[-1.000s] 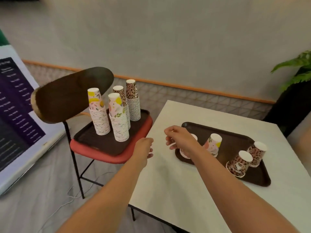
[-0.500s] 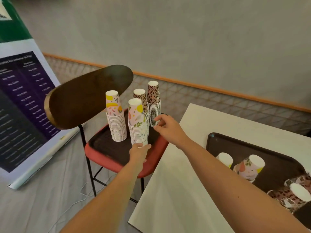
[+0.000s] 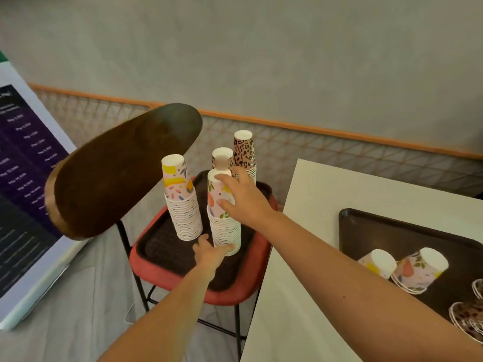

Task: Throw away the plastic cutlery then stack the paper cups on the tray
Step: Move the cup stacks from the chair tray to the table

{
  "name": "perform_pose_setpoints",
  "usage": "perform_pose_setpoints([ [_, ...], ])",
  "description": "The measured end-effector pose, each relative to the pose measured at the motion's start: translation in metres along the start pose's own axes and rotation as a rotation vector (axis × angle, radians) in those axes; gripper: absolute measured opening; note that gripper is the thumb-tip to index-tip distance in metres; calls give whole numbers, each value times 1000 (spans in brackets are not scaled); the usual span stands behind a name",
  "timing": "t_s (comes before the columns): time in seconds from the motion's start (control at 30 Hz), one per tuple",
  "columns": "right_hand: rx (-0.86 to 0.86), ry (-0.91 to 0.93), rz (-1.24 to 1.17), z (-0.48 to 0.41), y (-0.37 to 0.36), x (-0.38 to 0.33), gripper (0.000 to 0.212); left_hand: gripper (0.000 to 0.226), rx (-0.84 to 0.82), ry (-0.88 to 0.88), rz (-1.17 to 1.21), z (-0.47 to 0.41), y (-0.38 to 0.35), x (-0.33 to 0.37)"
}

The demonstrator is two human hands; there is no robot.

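Observation:
Several tall stacks of upturned paper cups stand on a dark tray [image 3: 162, 246] that lies on a red chair seat. My right hand [image 3: 243, 197] grips the top cup of the near floral stack [image 3: 223, 220], fingers curled round its side. My left hand [image 3: 211, 252] holds the base of that same stack. A second floral stack [image 3: 180, 199] stands to the left, and a leopard-print stack [image 3: 244, 150] and another stack [image 3: 222, 156] rise behind. On the white table a second dark tray [image 3: 392, 231] carries floral cups [image 3: 407, 267] lying tilted and leopard-print cups [image 3: 467, 314]. No cutlery is visible.
The chair's dark wooden backrest [image 3: 122, 168] leans over the left of the seat. A printed banner [image 3: 23, 178] stands on the floor at far left. The white table [image 3: 308, 257] edge runs right beside the chair. A wall with an orange rail is behind.
My right hand moved from the table tray over to the chair and closed round the top of the near floral stack. My left hand reached forward and took the stack's base. The view swung left.

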State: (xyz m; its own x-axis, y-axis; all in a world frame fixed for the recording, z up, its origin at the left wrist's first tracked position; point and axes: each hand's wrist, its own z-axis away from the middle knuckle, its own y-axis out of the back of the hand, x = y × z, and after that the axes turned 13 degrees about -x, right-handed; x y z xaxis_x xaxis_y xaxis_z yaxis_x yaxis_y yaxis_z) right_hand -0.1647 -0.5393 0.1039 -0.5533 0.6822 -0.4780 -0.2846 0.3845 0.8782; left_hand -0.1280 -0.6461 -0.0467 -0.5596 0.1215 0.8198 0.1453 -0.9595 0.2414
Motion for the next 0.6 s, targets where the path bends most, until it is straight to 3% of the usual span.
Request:
perform_pose_setpoints([
  [0.2,126,20,-72,-5,-14,10,33,108,-51,-79,-66,-21,-1,-6],
  [0.6,183,-75,-314,8,-9,25,44,107,-96,-237,27,-62,-15,-35],
])
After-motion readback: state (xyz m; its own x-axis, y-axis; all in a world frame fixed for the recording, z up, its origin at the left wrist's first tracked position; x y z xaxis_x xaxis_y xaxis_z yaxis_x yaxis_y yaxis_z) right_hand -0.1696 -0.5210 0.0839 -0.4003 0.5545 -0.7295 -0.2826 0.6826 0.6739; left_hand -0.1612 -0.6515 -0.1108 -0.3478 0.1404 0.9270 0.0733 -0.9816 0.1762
